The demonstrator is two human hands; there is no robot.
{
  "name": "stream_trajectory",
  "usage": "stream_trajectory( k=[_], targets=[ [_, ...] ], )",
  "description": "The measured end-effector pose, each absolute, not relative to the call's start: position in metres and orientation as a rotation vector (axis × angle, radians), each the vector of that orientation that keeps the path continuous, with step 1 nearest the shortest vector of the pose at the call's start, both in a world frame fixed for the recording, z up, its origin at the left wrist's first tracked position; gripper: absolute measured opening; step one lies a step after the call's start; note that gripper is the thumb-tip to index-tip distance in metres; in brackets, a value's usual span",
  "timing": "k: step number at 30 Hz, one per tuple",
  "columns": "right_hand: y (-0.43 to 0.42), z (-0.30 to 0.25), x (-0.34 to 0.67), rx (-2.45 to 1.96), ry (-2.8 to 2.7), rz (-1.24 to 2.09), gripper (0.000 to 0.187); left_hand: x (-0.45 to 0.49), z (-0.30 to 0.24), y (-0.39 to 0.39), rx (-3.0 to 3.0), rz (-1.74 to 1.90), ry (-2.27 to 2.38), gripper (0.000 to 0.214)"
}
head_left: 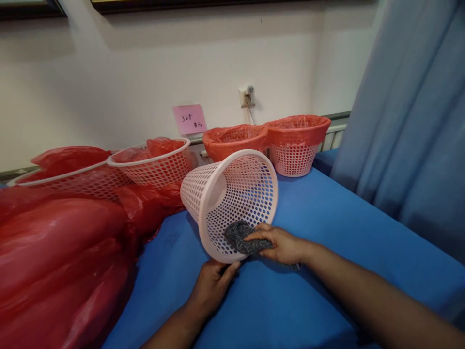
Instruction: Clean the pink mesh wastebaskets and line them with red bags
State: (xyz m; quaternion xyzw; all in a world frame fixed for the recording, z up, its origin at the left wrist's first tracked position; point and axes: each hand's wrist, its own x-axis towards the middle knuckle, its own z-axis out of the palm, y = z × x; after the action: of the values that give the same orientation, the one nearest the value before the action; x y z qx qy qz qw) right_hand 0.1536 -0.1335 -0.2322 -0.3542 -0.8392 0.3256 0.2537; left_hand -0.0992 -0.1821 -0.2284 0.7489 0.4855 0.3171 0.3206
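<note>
A pale pink plastic wastebasket (198, 194) with perforated walls lies tilted on its side, its mouth turned towards me. My left hand (214, 286) grips it at the lower rim, thumb in front and the other fingers partly hidden underneath. A dark grey cloth (241, 236) is bunched in my right hand (281, 242). The cloth presses against the inside wall just behind the rim, at the lower right of the mouth. Part of the cloth hangs below my right hand.
Blue sheeting (327, 232) covers the surface. A large red plastic bag (65, 252) bulges at left. Behind stand a red-lined basket (294, 157), another red-lined basket (234, 138) and a white-rimmed basket (156, 167). A blue curtain (410, 121) hangs at right; a pink note (189, 119) is on the wall.
</note>
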Motion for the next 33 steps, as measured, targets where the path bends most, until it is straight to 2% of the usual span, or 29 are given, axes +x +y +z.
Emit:
stream_trajectory(
  k=[6,8,11,14,16,18,22,24,27,31,33],
  targets=[
    [-0.108,-0.217,0.188,-1.72,-2.011,0.111,0.056,-0.101,-0.221,-0.184,1.948,0.891,1.329,0.035],
    [-0.107,-0.215,0.19,-1.805,-1.981,0.015,0.055,-0.1,-0.22,-0.184,1.956,0.883,1.325,0.035],
    [-0.119,-0.219,0.176,-1.695,-2.128,0.231,0.051,-0.098,-0.221,-0.185,1.939,0.916,1.314,0.033],
    [-0.134,-0.224,0.16,-1.247,-2.285,0.69,0.053,-0.098,-0.221,-0.187,1.924,0.972,1.301,0.031],
    [-0.137,-0.225,0.159,-1.004,-2.294,0.865,0.054,-0.098,-0.22,-0.188,1.922,0.998,1.297,0.031],
    [-0.13,-0.224,0.168,-1.077,-2.225,0.766,0.053,-0.099,-0.219,-0.189,1.923,1.005,1.3,0.032],
    [-0.107,-0.221,0.199,-1.587,-1.932,0.19,0.053,-0.1,-0.217,-0.189,1.925,1.045,1.294,0.032],
    [-0.102,-0.224,0.206,-1.663,-1.919,0.163,0.052,-0.1,-0.217,-0.189,1.911,1.078,1.275,0.031],
    [-0.109,-0.23,0.194,-1.516,-2.085,0.473,0.049,-0.097,-0.219,-0.188,1.895,1.068,1.255,0.027],
    [-0.127,-0.23,0.167,-1.032,-2.206,1.0,0.049,-0.095,-0.225,-0.185,1.971,0.919,1.261,0.028],
    [-0.13,-0.226,0.163,-0.923,-2.219,1.106,0.05,-0.096,-0.227,-0.183,1.99,0.868,1.255,0.033]
  ],
)
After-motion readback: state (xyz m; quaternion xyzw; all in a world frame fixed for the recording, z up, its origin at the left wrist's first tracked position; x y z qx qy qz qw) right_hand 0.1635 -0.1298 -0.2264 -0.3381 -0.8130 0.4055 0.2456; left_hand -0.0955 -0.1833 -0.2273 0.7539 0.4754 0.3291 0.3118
